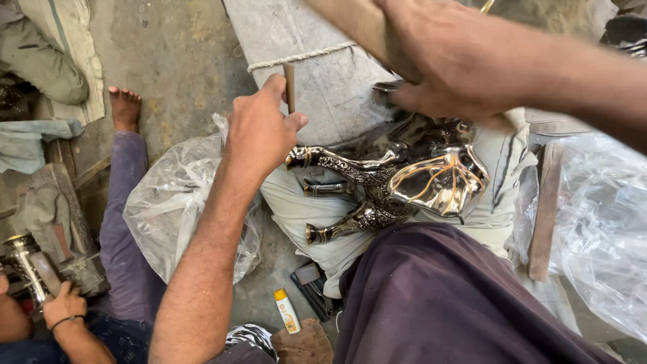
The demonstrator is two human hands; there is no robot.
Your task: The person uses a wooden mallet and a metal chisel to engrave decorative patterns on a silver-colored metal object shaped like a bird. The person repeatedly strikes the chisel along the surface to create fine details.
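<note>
Metal figurine (397,182): one, polished silver-and-gold animal form with three engraved legs showing, pointing left; smooth, mirror-bright body; it lies on pale cloth over the person's lap, below the right hand.
Floor (182,54): grey, rough concrete, dusty.
Board (317,74): one flat grey slab running up from the figurine, with one twisted cord across it.
Trouser leg (445,303): dark purple fabric, smooth, filling the lower right.
Plastic bags (168,209): two, clear and crumpled, one left of the forearm, the second at (600,216) on the right edge.
Pale cloth (303,209): one, beige, creased, under the figurine.
Right hand (445,61): closed around a wooden block (364,27), tan and blurred, just above the figurine.
Left hand (259,131): fingers curled, thumb and forefinger pinching a thin brown rod (290,87) held upright; near the figurine's legs, not touching them.
Co-worker's hand (64,303): one, lower left, gripping a shiny metal piece (23,266).
Bare foot (125,104): one, on the floor at upper left.
Small bottle (287,311): one, white with a yellow cap, lying on the floor.
</note>
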